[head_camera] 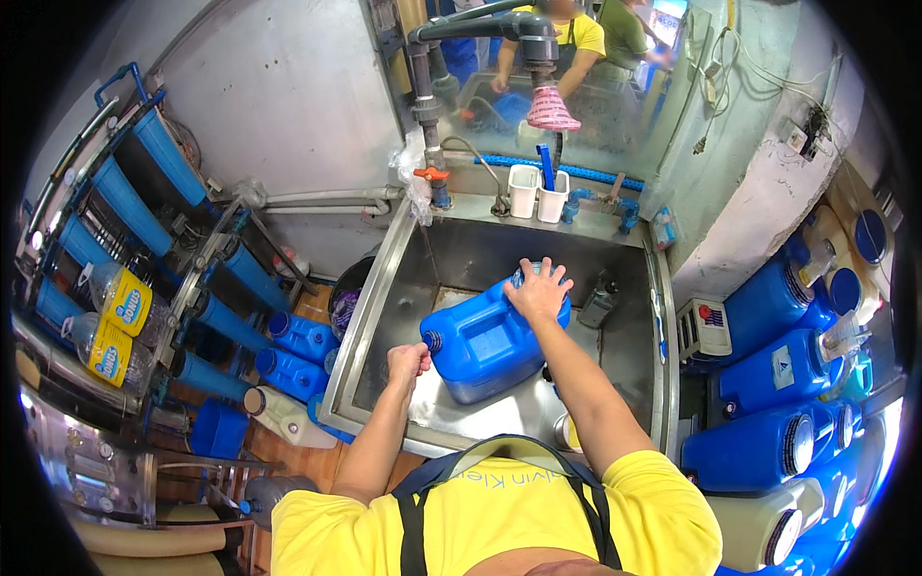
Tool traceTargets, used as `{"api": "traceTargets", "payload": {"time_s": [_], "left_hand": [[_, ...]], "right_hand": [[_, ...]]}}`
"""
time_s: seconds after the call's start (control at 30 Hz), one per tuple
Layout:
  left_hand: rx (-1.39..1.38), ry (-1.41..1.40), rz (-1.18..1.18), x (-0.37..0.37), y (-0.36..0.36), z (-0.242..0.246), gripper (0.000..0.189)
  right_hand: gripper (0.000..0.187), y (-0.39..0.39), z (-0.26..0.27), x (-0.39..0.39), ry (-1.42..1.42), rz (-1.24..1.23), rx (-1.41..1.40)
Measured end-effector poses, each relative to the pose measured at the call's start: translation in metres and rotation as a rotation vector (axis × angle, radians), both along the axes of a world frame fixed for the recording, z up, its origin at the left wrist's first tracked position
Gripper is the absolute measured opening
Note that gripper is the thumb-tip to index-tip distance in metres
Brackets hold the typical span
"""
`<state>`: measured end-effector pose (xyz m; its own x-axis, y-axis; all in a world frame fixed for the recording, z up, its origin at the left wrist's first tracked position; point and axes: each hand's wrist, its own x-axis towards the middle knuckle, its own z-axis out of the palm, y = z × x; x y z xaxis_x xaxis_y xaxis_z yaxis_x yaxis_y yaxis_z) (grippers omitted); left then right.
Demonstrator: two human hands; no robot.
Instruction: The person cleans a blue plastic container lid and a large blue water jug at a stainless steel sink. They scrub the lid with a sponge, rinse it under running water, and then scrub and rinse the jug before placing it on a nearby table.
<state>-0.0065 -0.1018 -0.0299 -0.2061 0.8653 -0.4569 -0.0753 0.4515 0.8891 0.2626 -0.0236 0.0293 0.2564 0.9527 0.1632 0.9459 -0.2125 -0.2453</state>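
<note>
A blue plastic water jug with a moulded handle lies tilted inside a stainless steel sink. My right hand spreads its fingers over the round lid at the jug's far end and grips it there. At the jug's left corner is a small ribbed spout. My left hand is right beside that spout with its fingers curled in. Whether something small sits inside those fingers is hidden.
A grey pipe ends in a pink-wrapped outlet above the sink. White holders, one with a blue-handled brush, stand on the back ledge. A dark device is in the sink's right corner. Blue jugs crowd the right; filter housings line the left.
</note>
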Motion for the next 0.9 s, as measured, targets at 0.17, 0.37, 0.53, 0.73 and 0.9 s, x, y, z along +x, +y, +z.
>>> {"api": "traceTargets", "payload": {"time_s": [0.17, 0.37, 0.53, 0.73, 0.9], "left_hand": [[0.04, 0.038, -0.011, 0.001, -0.003, -0.006, 0.014], [0.045, 0.089, -0.028, -0.005, 0.007, -0.014, 0.015], [0.047, 0.127, -0.118, -0.016, 0.019, -0.018, 0.01], [0.293, 0.074, -0.243, -0.019, 0.01, -0.02, 0.028], [0.258, 0.079, -0.176, -0.019, 0.0, -0.031, 0.024]], "right_hand": [[0.064, -0.002, 0.003, 0.001, -0.005, 0.0, 0.002], [0.063, -0.003, 0.005, -0.001, -0.023, 0.002, 0.005], [0.064, -0.001, 0.004, 0.0, -0.008, 0.007, -0.008], [0.047, 0.004, -0.011, -0.005, -0.25, 0.142, 0.176], [0.055, -0.023, -0.022, -0.075, 0.077, 0.437, 0.125]]}}
